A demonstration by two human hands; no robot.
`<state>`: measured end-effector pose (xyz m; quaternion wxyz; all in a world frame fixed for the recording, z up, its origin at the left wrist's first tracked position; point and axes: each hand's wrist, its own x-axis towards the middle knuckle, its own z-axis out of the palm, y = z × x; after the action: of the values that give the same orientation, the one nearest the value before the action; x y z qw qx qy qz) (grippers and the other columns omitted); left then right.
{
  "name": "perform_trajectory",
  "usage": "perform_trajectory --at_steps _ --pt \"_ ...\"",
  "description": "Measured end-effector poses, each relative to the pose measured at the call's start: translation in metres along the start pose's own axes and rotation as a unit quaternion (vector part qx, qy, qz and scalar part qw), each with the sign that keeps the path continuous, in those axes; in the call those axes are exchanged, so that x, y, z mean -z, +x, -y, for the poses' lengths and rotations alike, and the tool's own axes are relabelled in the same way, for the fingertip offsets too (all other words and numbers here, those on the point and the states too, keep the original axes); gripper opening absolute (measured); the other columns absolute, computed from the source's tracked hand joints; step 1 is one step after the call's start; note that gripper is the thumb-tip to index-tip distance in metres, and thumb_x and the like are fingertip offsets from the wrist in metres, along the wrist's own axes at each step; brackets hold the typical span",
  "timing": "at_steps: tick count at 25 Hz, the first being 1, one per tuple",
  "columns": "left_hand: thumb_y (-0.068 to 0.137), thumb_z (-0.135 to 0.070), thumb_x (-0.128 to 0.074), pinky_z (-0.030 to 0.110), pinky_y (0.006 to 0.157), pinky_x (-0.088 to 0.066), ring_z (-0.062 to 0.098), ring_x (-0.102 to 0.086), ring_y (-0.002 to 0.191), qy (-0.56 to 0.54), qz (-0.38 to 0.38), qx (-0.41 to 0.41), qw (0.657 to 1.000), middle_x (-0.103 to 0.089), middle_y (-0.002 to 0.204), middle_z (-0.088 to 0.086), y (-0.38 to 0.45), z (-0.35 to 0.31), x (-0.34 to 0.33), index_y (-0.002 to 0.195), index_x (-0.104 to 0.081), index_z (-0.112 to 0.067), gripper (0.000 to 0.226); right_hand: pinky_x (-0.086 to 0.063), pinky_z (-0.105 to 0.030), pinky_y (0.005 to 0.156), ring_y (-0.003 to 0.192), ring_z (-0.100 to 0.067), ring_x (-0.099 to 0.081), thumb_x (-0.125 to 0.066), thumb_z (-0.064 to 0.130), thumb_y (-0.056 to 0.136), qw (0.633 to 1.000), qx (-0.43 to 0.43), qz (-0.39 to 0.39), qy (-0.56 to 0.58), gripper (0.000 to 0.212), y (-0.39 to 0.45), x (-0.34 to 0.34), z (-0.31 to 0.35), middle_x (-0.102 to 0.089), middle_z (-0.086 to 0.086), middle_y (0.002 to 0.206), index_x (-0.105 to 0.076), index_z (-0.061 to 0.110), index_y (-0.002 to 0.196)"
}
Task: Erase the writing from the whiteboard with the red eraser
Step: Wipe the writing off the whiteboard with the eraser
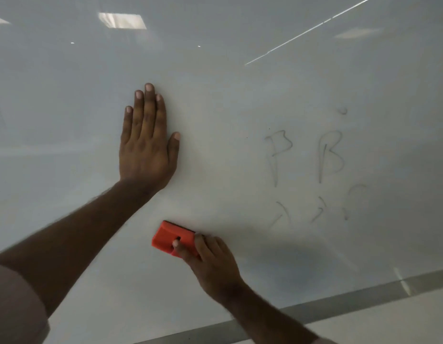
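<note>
The whiteboard (227, 83) fills nearly the whole head view. Faint grey writing (324, 170) shows at the right: two large letters, a small dot above them and a few short marks below. My right hand (213, 261) grips the red eraser (172, 238), which is pressed on the board low in the middle, well left of the writing. My left hand (147, 142) lies flat on the board above the eraser, palm down, fingers together and pointing up, holding nothing.
The board's grey bottom frame (339, 299) runs slanting across the lower right, with a pale wall (401, 324) below it. Ceiling lights reflect in the board's upper part.
</note>
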<state>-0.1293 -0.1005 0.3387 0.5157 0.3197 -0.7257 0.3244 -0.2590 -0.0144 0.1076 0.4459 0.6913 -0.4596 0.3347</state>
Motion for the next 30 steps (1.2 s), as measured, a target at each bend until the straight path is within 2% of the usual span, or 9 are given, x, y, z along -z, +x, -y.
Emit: perform_trajectory --at_steps 2,3,7,9,11,15,19,24,30 --pt "0.107 -0.037 -0.032 0.041 0.128 -0.004 0.025 0.000 0.156 0.018 0.002 -0.027 0.999 -0.010 0.168 0.018 -0.001 0.009 0.002 0.159 -0.011 -0.002 0.066 -0.048 -0.042 0.089 0.093 -0.031 -0.054 -0.067 0.013 0.090 0.995 0.090 0.022 -0.031 0.066 0.003 0.015 -0.035 -0.053 -0.015 0.117 -0.043 0.026 0.151" --pt "0.107 -0.037 -0.032 0.041 0.128 -0.005 0.023 0.000 0.156 0.024 0.002 -0.036 0.999 -0.011 0.168 0.018 -0.001 0.012 0.003 0.159 -0.013 -0.003 0.066 -0.047 -0.043 0.088 0.091 -0.032 -0.055 -0.067 0.014 0.090 0.994 0.092 0.013 -0.049 0.065 0.007 0.023 -0.051 -0.055 -0.016 0.116 -0.044 0.026 0.150" --pt "0.107 -0.034 -0.034 0.041 0.128 -0.007 0.029 -0.009 0.156 0.038 -0.017 -0.038 0.998 -0.016 0.167 0.020 -0.002 0.011 0.003 0.159 -0.017 -0.002 0.063 -0.044 -0.042 0.081 0.086 -0.036 -0.056 -0.068 0.021 0.092 0.986 -0.123 -0.108 -0.021 0.055 0.050 0.044 -0.091 -0.058 -0.021 0.116 -0.051 0.021 0.145" --pt "0.107 -0.032 -0.035 0.042 0.128 -0.008 0.033 -0.013 0.155 0.042 -0.021 -0.034 0.998 -0.017 0.166 0.021 -0.001 0.009 0.001 0.158 -0.018 -0.001 0.062 -0.041 -0.042 0.083 0.088 -0.036 -0.056 -0.068 0.022 0.091 0.975 -0.174 -0.135 0.006 0.055 0.068 0.044 -0.097 -0.058 -0.022 0.119 -0.052 0.020 0.144" --pt "0.107 -0.029 -0.036 0.044 0.128 -0.009 0.035 -0.014 0.155 0.045 -0.025 -0.026 0.998 -0.018 0.165 0.023 -0.001 0.006 0.000 0.158 -0.018 0.000 0.061 -0.041 -0.041 0.085 0.088 -0.036 -0.055 -0.069 0.022 0.091 0.987 -0.104 -0.124 0.004 0.056 0.060 0.037 -0.092 -0.059 -0.022 0.121 -0.052 0.023 0.144" --pt "0.106 -0.025 -0.035 0.045 0.128 -0.008 0.038 -0.012 0.155 0.037 -0.039 0.011 0.998 -0.016 0.165 0.025 0.000 -0.008 -0.008 0.157 -0.016 0.002 0.061 -0.043 -0.042 0.090 0.093 -0.031 -0.052 -0.056 0.017 0.097 0.983 0.180 0.019 -0.038 0.058 -0.005 0.020 -0.080 -0.051 -0.015 0.127 -0.041 0.024 0.152" --pt "0.106 -0.027 -0.033 0.045 0.128 -0.008 0.037 -0.011 0.155 0.041 -0.031 0.027 0.998 -0.014 0.166 0.023 0.002 -0.013 -0.005 0.158 -0.015 0.001 0.062 -0.048 -0.041 0.087 0.095 -0.030 -0.055 -0.050 0.018 0.097 0.968 0.243 0.039 -0.054 0.058 -0.034 0.020 -0.102 -0.050 -0.013 0.127 -0.037 0.022 0.153" --pt "0.105 -0.027 -0.040 0.045 0.128 -0.011 0.036 -0.017 0.154 0.041 -0.023 -0.089 0.995 -0.021 0.165 0.021 0.018 -0.041 -0.006 0.157 -0.023 0.001 0.061 -0.044 -0.042 0.086 0.091 -0.031 -0.058 -0.072 0.028 0.088 0.976 0.197 -0.014 -0.094 0.070 -0.020 0.056 -0.176 -0.054 -0.015 0.126 -0.042 0.025 0.151" --pt "0.106 -0.029 -0.035 0.044 0.128 -0.011 0.035 -0.015 0.155 0.023 -0.065 -0.043 0.997 -0.020 0.165 0.021 0.071 -0.081 -0.015 0.157 -0.022 0.001 0.060 -0.041 -0.043 0.091 0.104 -0.037 -0.057 -0.058 0.028 0.102 0.982 0.064 -0.131 -0.117 0.044 0.116 0.134 -0.271 -0.060 -0.020 0.130 -0.051 0.023 0.145"
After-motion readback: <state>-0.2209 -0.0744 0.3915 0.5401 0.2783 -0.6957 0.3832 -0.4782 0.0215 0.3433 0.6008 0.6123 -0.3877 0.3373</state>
